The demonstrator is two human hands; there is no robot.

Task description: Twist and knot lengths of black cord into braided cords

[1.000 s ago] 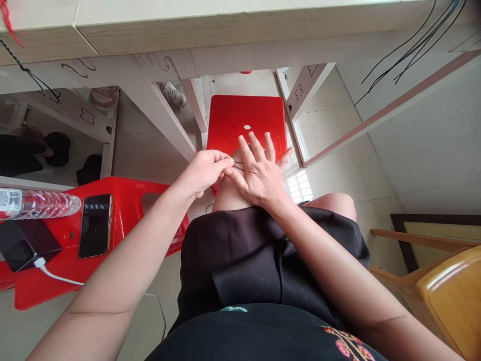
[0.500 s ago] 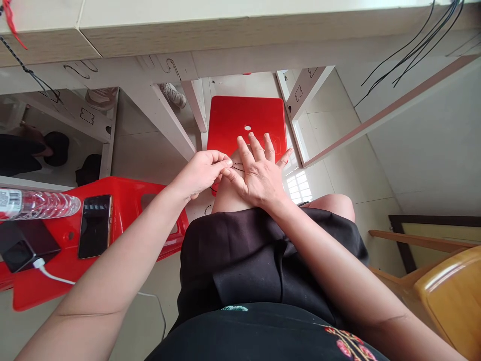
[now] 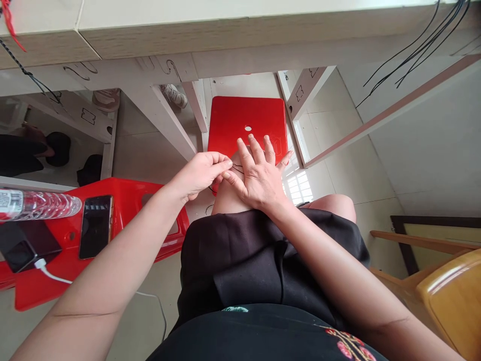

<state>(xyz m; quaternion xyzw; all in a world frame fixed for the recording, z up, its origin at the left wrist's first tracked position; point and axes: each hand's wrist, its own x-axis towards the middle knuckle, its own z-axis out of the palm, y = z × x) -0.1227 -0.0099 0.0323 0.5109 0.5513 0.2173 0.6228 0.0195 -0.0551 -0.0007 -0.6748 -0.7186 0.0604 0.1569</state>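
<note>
Above my bare knee, my left hand (image 3: 205,174) pinches a thin black cord (image 3: 237,167) between thumb and fingertips. The cord runs in two strands from the pinch towards my right hand (image 3: 261,175) and passes under its palm. That right hand lies flat on my leg (image 3: 228,198), fingers spread, its thumb pointing at the left fingertips. A loose dark end (image 3: 209,208) of cord hangs below the left hand, beside the leg. What lies under the right palm is hidden.
A red stool (image 3: 246,113) stands beyond my knee, under the white table (image 3: 240,32). On a red stool at left lie a phone (image 3: 95,226), a plastic bottle (image 3: 45,204) and a dark box with a white cable. Black cords (image 3: 417,55) hang at upper right. A wooden chair (image 3: 451,301) is at right.
Both hands hold nearly the same pose, with the cord still pinched on the left. At upper left, another person's shoe under the table has shifted slightly into clearer view.
</note>
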